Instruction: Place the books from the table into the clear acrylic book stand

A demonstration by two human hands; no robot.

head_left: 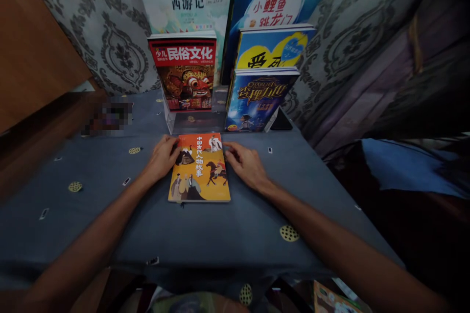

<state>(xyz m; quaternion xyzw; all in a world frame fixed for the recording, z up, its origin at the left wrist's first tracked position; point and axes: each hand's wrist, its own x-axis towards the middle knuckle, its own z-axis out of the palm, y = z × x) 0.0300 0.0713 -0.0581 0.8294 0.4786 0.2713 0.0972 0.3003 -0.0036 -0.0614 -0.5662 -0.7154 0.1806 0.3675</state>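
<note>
I see a thin orange paperback book (200, 168) lying flat and face up on the blue-grey cloth-covered surface (110, 195), near its middle and just in front of a clear acrylic book stand (194, 120). Its cover is a warm orange that shades to yellow at the bottom, with a column of dark red Chinese characters running down the centre. Around that title I make out drawn figures in old-style robes: a white-clad one at the top right, a dark one at the left, a rider on a dark horse at the right, and a pair of standing figures at the lower left. The book sits square to me, its lower edge casting a thin shadow on the cloth.

My left hand (163, 156) rests at the book's upper left corner, fingers loosely curled and the fingertips touching the cover edge; it grips nothing. My right hand (246, 162) lies just beside the book's right edge, fingers bent and close together, touching the edge or nearly so; I cannot tell which.

Standing in the stand behind are a red folk-culture magazine with a mask (185, 71) and a dark blue fantasy book (257, 100).
</note>
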